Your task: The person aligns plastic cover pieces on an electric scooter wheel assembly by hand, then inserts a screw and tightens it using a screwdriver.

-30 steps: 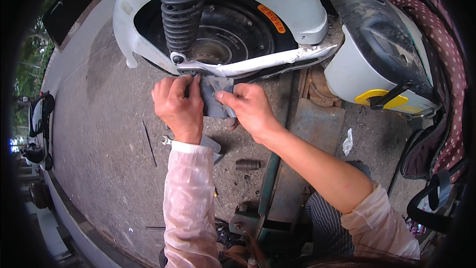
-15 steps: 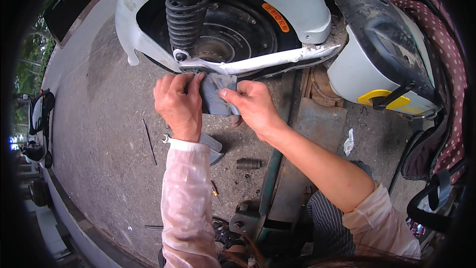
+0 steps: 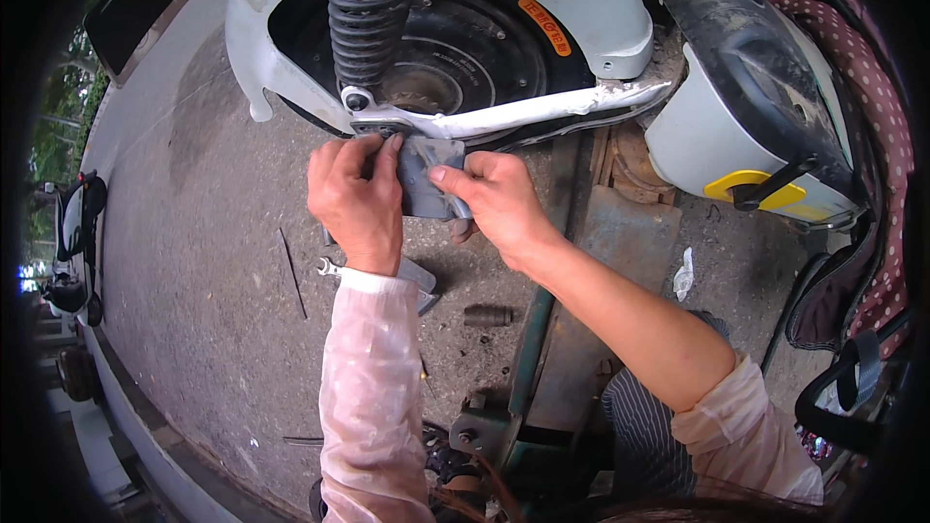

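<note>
A grey flat plate with bent edges is held just below the white swingarm of a scooter. My right hand grips its right side, thumb on the face and fingers curled behind. At the plate's upper left corner, my left hand is closed in a pinch, its fingertips against a small dark bracket under the swingarm's end. Whatever lies between those fingertips is hidden. Above the bracket rises a black coil-spring shock absorber, in front of the black wheel.
Below my hands, an open-ended wrench, a grey piece, a dark socket and a thin rod lie on the pavement. A green-edged metal stand runs up beside my right forearm. Light scooter bodywork stands at right.
The view has shifted slightly. Both hands keep nearly the same grip and place at the plate and bracket.
</note>
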A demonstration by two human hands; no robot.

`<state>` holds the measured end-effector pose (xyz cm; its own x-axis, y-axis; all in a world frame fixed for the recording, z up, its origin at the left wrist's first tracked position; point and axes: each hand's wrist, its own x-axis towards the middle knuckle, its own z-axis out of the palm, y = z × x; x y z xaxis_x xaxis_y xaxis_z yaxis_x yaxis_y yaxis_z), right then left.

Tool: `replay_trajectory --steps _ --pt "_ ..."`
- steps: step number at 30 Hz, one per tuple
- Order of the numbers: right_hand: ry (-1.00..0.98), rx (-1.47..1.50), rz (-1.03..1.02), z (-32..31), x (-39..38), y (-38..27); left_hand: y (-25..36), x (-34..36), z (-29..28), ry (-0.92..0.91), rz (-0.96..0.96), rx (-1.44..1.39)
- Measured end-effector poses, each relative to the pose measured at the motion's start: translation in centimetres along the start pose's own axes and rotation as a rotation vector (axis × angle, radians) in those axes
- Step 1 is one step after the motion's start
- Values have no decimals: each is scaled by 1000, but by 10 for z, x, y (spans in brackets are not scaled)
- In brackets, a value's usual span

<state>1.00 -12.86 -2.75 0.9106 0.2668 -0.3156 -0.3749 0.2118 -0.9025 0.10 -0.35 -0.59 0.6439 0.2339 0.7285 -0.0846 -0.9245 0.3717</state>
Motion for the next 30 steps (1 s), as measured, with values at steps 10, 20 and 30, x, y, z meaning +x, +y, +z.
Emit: replay_trajectory --steps 10,20,30 --pt "-5 11 -18 1 0 2 -1 -1 3 2 -39 -53" --pt "13 -76 -53 0 1 1 -4 3 0 12 61 -2" --pt "28 -62 -56 2 0 1 -9 3 4 33 312 88"
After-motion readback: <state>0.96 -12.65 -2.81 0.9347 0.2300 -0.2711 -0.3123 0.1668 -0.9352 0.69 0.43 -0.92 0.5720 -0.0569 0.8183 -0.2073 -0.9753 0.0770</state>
